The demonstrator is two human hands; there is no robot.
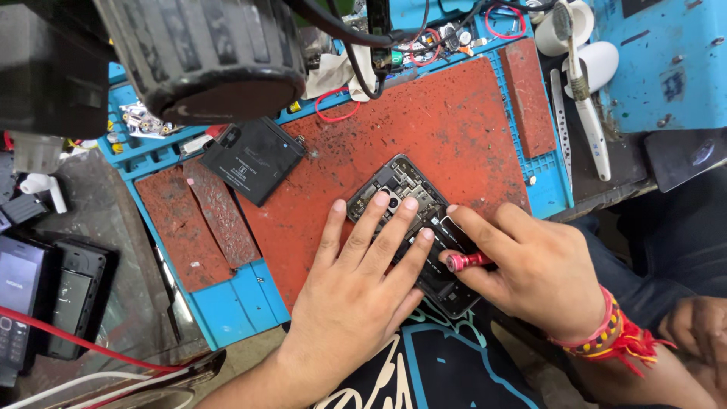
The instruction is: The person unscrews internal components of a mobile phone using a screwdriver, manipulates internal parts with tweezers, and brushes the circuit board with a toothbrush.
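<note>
Your left hand (356, 284) lies flat and open, its fingers spread across the opened smartphone (413, 227), pinning it without gripping; your right hand (530, 265) is closed around a red-handled precision screwdriver (468, 262), the shaft pinched between thumb and fingers, its tip hidden at the phone's right edge. The phone, back cover off and camera module exposed, rests diagonally on the near part of the worn red repair mat (447, 121), well right of the black battery (254, 159) lying loose on the mat's left. To work the screw well, keep the driver square to the screw head and press lightly before turning; let the left fingers bear on the frame rather than the bare board. Far right, a white brush (587, 113) lies by the blue tray (541, 170), clear of your hands.
</note>
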